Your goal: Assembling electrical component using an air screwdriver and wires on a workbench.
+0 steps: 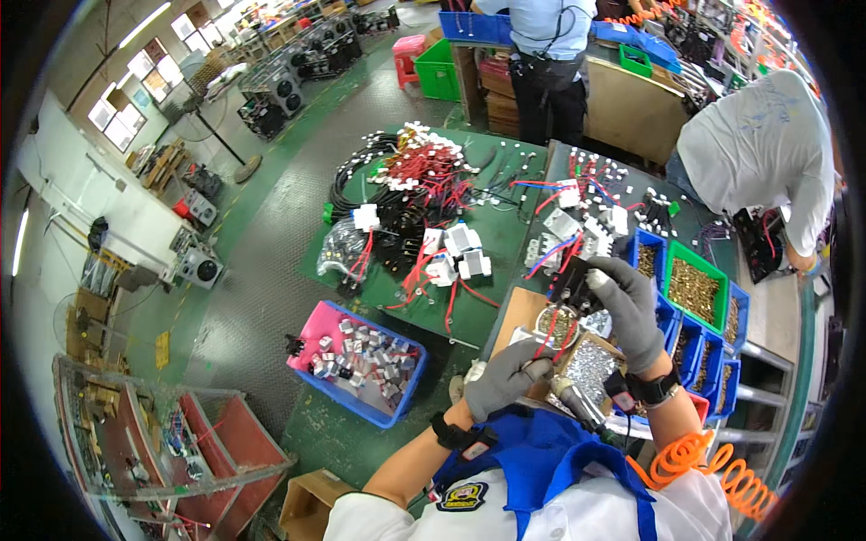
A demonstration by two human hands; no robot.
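Wires [545,339], thin and red, trail below a blocky black part [568,287], which the grey-gloved right hand [629,311] holds in a half-closed pinch near a round container [538,322] of small brass-coloured pieces [561,321]. The grey-gloved left hand [508,379] curls nearly closed at the wires' lower ends, though I cannot tell whether it grips them.

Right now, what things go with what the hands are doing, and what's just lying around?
Seems part of the job:
- black part in the right hand
- red wires at the left hand
- power tool, close by

Probably just around:
- red stool
- green crate
- stand with round base
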